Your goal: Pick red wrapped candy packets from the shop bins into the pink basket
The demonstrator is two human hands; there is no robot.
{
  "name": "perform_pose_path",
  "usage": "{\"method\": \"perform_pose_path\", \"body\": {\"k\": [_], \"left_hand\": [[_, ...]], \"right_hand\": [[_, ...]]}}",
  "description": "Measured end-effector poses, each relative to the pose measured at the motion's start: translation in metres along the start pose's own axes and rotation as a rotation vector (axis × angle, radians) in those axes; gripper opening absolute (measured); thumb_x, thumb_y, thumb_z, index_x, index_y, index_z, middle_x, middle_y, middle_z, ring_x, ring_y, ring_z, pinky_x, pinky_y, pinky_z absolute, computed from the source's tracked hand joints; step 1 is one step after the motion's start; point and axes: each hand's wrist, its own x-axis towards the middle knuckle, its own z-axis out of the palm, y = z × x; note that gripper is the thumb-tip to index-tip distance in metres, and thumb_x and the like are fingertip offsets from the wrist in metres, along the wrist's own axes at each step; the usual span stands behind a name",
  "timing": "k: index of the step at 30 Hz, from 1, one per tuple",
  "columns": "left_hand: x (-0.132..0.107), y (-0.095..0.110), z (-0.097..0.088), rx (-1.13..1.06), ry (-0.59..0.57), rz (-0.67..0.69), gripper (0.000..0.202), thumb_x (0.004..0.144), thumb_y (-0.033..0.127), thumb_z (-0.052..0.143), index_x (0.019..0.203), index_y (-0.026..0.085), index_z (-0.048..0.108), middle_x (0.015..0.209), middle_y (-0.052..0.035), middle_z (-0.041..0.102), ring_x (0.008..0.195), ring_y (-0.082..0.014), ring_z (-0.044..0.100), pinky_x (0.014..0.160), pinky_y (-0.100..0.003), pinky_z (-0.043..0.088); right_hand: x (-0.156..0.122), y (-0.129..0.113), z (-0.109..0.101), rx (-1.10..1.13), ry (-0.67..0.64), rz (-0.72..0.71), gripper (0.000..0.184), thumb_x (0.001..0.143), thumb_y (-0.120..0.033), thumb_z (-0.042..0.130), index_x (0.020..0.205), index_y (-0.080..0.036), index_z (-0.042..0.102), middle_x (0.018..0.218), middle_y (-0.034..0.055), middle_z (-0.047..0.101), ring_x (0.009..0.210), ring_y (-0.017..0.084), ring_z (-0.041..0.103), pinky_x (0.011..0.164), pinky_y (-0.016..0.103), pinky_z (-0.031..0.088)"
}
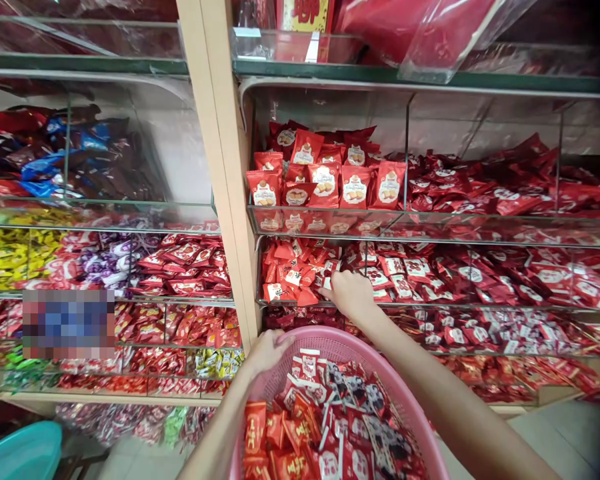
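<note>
My left hand [271, 353] is closed over the rim of a pink plastic basket [433, 437], thumb on top. Inside the basket lie wrapped sweets: orange-red packets [293, 433], red and white packets [344, 460] and black and white ones [355, 387]. Above the basket's far rim, my right hand [353, 293] reaches to the shelf, fingers curled at the edge between bright red packets [287, 273] and darker red and white packets [405, 270]. Its fingertips are partly hidden, so what it pinches there is not clear.
Glass-fronted shelves hold more sweets, such as red cookie packets [325, 183] higher up and yellow sweets [23, 257] at left. A wooden post [225, 160] divides the shelving. A turquoise basin [23, 453] stands at lower left; tiled floor [565, 430] shows at lower right.
</note>
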Motion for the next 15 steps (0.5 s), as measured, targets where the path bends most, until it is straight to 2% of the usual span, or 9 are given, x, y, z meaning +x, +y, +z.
{"method": "perform_pose_path", "body": {"k": [4, 8, 11, 15], "left_hand": [[0.0, -0.002, 0.0, -0.002, 0.002, 0.003, 0.049, 0.078, 0.061, 0.04, 0.066, 0.016, 0.056, 0.055, 0.0037, 0.047, 0.053, -0.0102, 0.04, 0.053, -0.022, 0.029], [0.0, -0.004, 0.0, -0.01, 0.006, 0.004, 0.049, 0.078, 0.061, 0.041, 0.065, 0.016, 0.056, 0.054, 0.0041, 0.046, 0.052, -0.0098, 0.04, 0.052, -0.022, 0.028], [0.001, -0.003, 0.0, -0.005, 0.002, -0.005, 0.05, 0.077, 0.062, 0.041, 0.064, 0.017, 0.055, 0.053, 0.0044, 0.044, 0.052, -0.0098, 0.039, 0.052, -0.022, 0.028], [0.001, 0.0, -0.002, 0.014, -0.005, -0.017, 0.051, 0.077, 0.063, 0.04, 0.063, 0.017, 0.054, 0.053, 0.0041, 0.043, 0.052, -0.0101, 0.04, 0.052, -0.022, 0.027]], "right_hand": [[0.001, 0.001, 0.004, -0.01, 0.015, 0.011, 0.022, 0.084, -0.028, 0.051, 0.094, -0.011, 0.062, 0.089, 0.0159, 0.068, 0.084, 0.027, 0.066, 0.064, 0.031, 0.047], [-0.005, 0.01, 0.007, -0.054, 0.07, 0.028, 0.021, 0.086, -0.017, 0.044, 0.096, -0.009, 0.059, 0.083, 0.0155, 0.068, 0.08, 0.028, 0.067, 0.06, 0.03, 0.046], [-0.013, 0.012, 0.005, -0.074, 0.104, 0.048, 0.02, 0.087, -0.017, 0.039, 0.096, -0.01, 0.057, 0.076, 0.0139, 0.068, 0.075, 0.028, 0.067, 0.055, 0.029, 0.043], [-0.029, 0.018, -0.008, -0.045, 0.172, 0.12, 0.02, 0.09, -0.024, 0.037, 0.091, -0.015, 0.055, 0.068, 0.0099, 0.066, 0.065, 0.025, 0.066, 0.049, 0.024, 0.034]]}}
